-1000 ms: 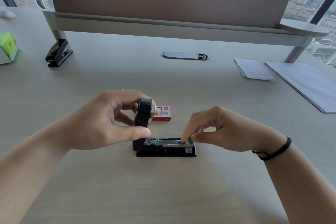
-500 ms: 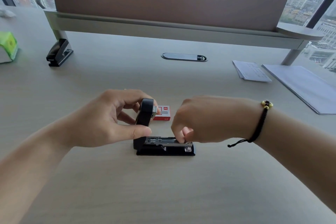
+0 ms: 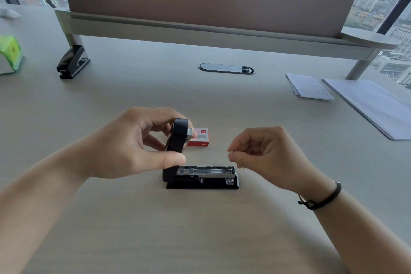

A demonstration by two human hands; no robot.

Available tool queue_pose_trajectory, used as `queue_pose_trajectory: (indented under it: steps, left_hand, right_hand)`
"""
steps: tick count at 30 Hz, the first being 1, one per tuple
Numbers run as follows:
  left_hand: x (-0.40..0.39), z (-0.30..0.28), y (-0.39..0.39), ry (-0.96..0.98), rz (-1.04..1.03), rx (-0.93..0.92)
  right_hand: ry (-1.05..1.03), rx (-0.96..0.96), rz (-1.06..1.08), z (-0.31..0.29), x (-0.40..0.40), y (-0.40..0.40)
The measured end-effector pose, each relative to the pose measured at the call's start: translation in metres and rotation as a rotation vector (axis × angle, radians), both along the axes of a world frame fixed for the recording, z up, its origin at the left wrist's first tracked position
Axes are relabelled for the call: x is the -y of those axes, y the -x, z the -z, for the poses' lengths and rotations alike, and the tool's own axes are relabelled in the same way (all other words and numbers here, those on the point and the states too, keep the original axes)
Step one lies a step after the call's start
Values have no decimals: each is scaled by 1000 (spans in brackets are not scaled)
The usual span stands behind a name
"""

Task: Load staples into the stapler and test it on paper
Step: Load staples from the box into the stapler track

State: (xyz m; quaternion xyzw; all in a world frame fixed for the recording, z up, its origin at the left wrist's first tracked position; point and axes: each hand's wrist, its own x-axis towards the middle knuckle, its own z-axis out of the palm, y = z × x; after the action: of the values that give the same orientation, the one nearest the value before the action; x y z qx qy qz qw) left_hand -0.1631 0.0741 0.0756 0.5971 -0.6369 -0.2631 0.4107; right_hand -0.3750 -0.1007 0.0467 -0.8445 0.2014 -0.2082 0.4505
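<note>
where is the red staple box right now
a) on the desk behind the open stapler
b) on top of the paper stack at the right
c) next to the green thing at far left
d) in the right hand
a: the red staple box lies on the desk just behind the open stapler, whose lid the left hand holds up; the right hand is off to the side, away from it.

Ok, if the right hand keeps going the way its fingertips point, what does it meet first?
Probably the raised stapler lid held by the left hand; the right hand points leftward above the open stapler's tray. Depth is unclear.
</note>
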Motion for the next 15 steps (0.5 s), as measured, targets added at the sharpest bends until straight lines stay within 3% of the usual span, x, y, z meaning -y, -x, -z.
queue_pose_trajectory:
  steps: [7,15]
  left_hand:
    - [2,1,7,23,-17,-35]
    - [4,3,13,12,-39,5]
  right_hand:
    - [-139,146,-57,-5,-4,-11]
    - [-338,153,-71,-4,-13,-21]
